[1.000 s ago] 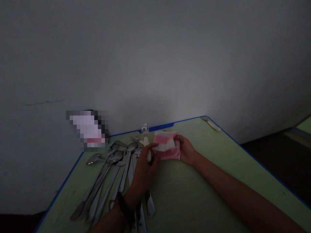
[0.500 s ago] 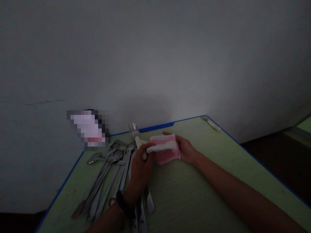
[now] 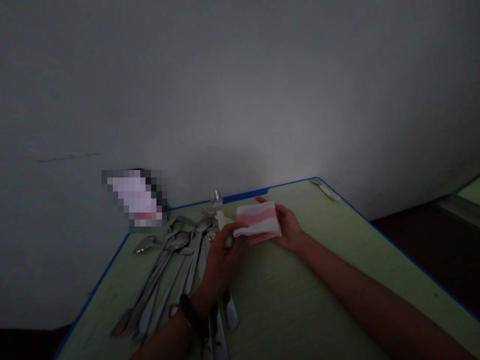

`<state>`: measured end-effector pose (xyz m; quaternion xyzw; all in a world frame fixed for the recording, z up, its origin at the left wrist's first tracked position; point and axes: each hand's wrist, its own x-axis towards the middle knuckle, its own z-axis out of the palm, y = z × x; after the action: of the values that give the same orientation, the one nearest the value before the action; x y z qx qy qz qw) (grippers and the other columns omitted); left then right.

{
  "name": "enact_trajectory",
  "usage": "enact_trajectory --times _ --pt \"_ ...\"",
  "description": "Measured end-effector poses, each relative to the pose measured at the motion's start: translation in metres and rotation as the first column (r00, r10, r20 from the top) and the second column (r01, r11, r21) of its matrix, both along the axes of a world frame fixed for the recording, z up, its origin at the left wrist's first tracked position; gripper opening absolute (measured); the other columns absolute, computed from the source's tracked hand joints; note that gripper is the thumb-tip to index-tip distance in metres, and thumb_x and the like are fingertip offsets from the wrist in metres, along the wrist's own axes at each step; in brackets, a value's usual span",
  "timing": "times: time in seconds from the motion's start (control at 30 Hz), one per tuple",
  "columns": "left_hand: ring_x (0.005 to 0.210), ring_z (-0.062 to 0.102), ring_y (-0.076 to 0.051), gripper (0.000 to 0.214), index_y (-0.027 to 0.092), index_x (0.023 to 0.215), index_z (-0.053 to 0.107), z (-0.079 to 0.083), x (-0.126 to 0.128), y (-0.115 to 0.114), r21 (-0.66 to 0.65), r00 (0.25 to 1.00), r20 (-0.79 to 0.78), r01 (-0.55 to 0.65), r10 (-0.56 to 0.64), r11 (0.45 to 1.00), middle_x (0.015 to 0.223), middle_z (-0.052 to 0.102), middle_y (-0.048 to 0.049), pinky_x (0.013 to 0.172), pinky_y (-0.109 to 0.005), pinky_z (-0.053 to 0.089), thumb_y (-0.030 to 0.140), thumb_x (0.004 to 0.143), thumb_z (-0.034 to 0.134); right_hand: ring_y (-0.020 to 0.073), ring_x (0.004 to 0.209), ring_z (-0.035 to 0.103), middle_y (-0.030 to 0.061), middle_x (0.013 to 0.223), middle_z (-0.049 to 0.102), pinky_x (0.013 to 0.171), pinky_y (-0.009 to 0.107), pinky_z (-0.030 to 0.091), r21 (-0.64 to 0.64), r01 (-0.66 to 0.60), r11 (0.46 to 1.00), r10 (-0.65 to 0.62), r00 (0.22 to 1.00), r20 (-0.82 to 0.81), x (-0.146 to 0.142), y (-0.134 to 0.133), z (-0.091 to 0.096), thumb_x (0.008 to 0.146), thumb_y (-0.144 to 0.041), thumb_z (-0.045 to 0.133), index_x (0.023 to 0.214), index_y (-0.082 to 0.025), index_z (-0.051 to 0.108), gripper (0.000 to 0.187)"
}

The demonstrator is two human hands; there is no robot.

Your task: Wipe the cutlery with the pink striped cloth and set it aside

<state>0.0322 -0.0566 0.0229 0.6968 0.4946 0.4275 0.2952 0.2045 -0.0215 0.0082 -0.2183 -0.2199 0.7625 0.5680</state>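
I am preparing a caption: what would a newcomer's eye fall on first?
Probably the pale, pixelated patch first, the brightest thing, at the far left corner of the table. Next, near the middle, comes the pink-and-white cloth in the right hand. Left of it, the left hand holds a pale-handled fork near a spread of metal cutlery.

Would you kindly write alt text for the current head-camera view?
The left hand grips a pale-handled fork beside a pink-and-white cloth held in the right hand, above a green table. Metal cutlery lies overlapping at left.
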Motion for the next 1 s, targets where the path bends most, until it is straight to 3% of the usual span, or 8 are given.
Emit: enact_trajectory --times 0.23,0.43,0.6,0.8,1.0 --pt "0.083 0.06 -0.018 0.022 0.022 0.097 0.063 -0.003 0.0 0.0 0.0 0.995 -0.089 0.035 -0.035 0.999 0.09 0.067 -0.0011 0.075 -0.028 0.045 0.03 0.081 0.05 0.0196 0.077 0.065 0.0023 0.087 0.069 0.079 0.04 0.05 -0.005 0.006 1.0 -0.006 1.0 0.006 -0.001 -0.003 0.004 0.085 -0.025 0.039 0.126 -0.022 0.044 0.042" --pt "0.088 0.058 -0.019 0.025 0.022 0.096 0.065 -0.008 0.0 0.0 0.007 0.975 -0.193 0.116 -0.113 0.993 0.094 0.066 -0.0027 0.081 -0.032 0.044 0.02 0.078 0.047 0.0241 0.091 0.063 0.0083 0.102 0.067 0.083 0.046 0.047 -0.006 -0.028 1.0 0.028 0.999 -0.046 0.002 -0.008 0.008 0.083 -0.045 0.038 0.12 -0.018 0.05 0.047" --pt "0.097 0.055 -0.02 0.034 0.023 0.1 0.063 -0.011 0.001 -0.003 0.018 0.961 -0.223 0.173 -0.165 0.985 0.102 0.063 -0.0038 0.087 -0.035 0.042 0.013 0.073 0.045 0.0195 0.088 0.064 0.0067 0.107 0.066 0.085 0.039 0.047 0.042 -0.003 0.999 0.0 0.997 0.077 -0.002 -0.01 0.005 0.078 -0.028 0.052 0.114 -0.019 0.053 0.037" --pt "0.104 0.052 -0.021 0.039 0.021 0.106 0.06 -0.002 0.0 -0.005 -0.02 0.97 -0.123 0.211 -0.212 0.977 0.109 0.061 -0.0042 0.092 -0.037 0.039 0.014 0.075 0.038 0.0186 0.079 0.064 0.0051 0.098 0.069 0.075 0.033 0.05 0.067 -0.036 0.997 0.021 0.978 0.208 -0.004 -0.009 -0.003 0.062 -0.008 0.054 0.106 -0.018 0.059 0.046" --pt "0.087 0.053 -0.018 0.027 0.021 0.092 0.061 -0.005 -0.007 -0.011 0.082 0.985 -0.069 0.165 -0.16 0.983 0.091 0.06 -0.0028 0.078 -0.03 0.041 0.024 0.085 0.035 0.015 0.069 0.063 0.0043 0.081 0.069 0.072 0.028 0.05 -0.055 0.135 0.989 -0.129 0.985 0.111 -0.008 0.005 -0.013 0.077 -0.017 0.053 0.096 -0.014 0.06 0.02"
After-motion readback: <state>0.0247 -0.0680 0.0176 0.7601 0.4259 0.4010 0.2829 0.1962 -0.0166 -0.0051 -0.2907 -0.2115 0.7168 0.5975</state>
